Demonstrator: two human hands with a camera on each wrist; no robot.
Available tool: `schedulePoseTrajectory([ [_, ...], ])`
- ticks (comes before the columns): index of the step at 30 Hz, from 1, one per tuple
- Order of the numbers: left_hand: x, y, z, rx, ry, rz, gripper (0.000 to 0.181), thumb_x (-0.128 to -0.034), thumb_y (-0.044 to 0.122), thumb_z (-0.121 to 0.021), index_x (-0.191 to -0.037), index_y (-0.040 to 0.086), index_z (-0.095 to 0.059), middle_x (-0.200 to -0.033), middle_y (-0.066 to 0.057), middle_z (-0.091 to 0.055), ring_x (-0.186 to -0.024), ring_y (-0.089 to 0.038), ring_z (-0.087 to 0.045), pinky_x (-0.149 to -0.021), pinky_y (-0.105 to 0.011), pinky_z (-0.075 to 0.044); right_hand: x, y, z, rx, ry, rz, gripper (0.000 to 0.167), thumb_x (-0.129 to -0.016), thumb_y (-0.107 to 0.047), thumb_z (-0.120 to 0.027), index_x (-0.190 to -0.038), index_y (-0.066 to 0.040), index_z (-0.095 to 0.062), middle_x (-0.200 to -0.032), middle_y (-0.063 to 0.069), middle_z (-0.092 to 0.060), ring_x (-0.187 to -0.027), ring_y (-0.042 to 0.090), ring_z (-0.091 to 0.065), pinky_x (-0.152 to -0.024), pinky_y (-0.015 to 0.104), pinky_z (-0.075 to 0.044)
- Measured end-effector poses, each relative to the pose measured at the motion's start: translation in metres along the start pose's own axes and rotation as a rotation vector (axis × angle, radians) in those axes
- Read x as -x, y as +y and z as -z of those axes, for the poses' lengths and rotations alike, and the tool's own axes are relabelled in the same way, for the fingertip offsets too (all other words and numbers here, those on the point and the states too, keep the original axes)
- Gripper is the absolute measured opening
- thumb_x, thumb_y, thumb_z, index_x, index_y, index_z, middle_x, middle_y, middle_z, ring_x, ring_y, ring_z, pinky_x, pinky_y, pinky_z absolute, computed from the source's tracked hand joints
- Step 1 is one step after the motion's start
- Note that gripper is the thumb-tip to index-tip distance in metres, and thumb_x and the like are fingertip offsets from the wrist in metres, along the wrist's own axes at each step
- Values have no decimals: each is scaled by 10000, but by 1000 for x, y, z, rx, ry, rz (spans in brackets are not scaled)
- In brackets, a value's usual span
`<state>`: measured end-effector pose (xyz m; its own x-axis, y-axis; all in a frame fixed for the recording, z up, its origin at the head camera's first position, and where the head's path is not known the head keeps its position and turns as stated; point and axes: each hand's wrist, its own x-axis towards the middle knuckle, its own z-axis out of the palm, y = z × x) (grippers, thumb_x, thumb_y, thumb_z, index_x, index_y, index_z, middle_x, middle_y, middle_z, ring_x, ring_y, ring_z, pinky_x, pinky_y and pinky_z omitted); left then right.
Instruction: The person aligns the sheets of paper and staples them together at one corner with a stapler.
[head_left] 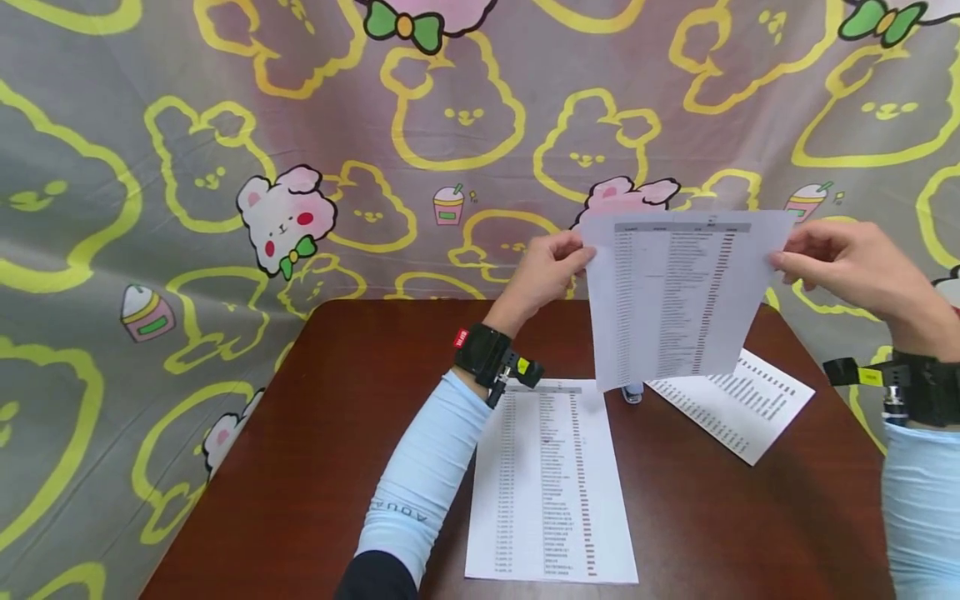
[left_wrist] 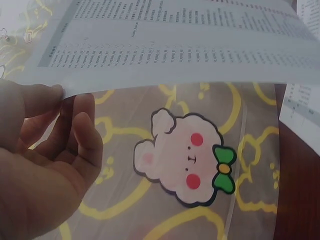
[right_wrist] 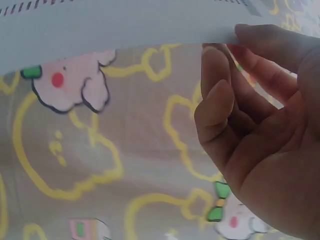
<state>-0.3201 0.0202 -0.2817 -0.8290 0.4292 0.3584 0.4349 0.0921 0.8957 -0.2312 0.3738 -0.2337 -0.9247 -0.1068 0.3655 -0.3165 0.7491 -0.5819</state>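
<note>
A printed sheet [head_left: 678, 300] is held up above the table, its table of text facing the head camera. My left hand [head_left: 546, 271] pinches its left edge near the top between thumb and fingers; my right hand [head_left: 851, 262] pinches the opposite edge. In the left wrist view the thumb of my left hand [left_wrist: 50, 145] lies on the sheet [left_wrist: 125, 65], the other fingers curled behind. The right wrist view has my right hand [right_wrist: 260, 110] gripping a corner of the sheet [right_wrist: 125, 30].
Another printed sheet [head_left: 551, 492] lies on the brown table [head_left: 360, 417] below my left forearm. A third sheet [head_left: 742, 404] lies at an angle at the right, partly hidden. A small stapler-like object [head_left: 633, 393] shows under the raised sheet. A patterned cloth [head_left: 450, 125] hangs behind.
</note>
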Motion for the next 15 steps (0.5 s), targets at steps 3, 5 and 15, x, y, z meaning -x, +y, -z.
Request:
schedulePoseTrajectory([
  [3, 2, 2, 7, -31, 7, 19, 173, -971, 214, -612, -1021, 60, -674, -820, -91, -633, -641, -132, -541, -508, -227, -397, -6, 6, -7, -95, 1, 36, 95, -907, -131, -695, -941, -50, -659, -657, -55, -616, -550, 112, -522, -487, 248, -376],
  [5, 2, 4, 11, -75, 19, 30, 188, -968, 221, -619, -1043, 65, -691, -828, -46, -654, -699, -123, -582, -546, -221, -421, -9, 9, -11, -136, 0, 37, 116, -914, -129, -686, -968, -31, -655, -664, -49, -609, -561, 118, -517, -489, 253, -378],
  [15, 6, 8, 39, -134, 32, 124, 204, -969, 227, -618, -1052, 70, -718, -948, -156, -671, -754, -185, -596, -618, -238, -450, -24, 10, -43, -388, -44, -27, 91, -953, -138, -631, -1001, -66, -657, -697, -29, -598, -561, 148, -513, -470, 262, -414],
])
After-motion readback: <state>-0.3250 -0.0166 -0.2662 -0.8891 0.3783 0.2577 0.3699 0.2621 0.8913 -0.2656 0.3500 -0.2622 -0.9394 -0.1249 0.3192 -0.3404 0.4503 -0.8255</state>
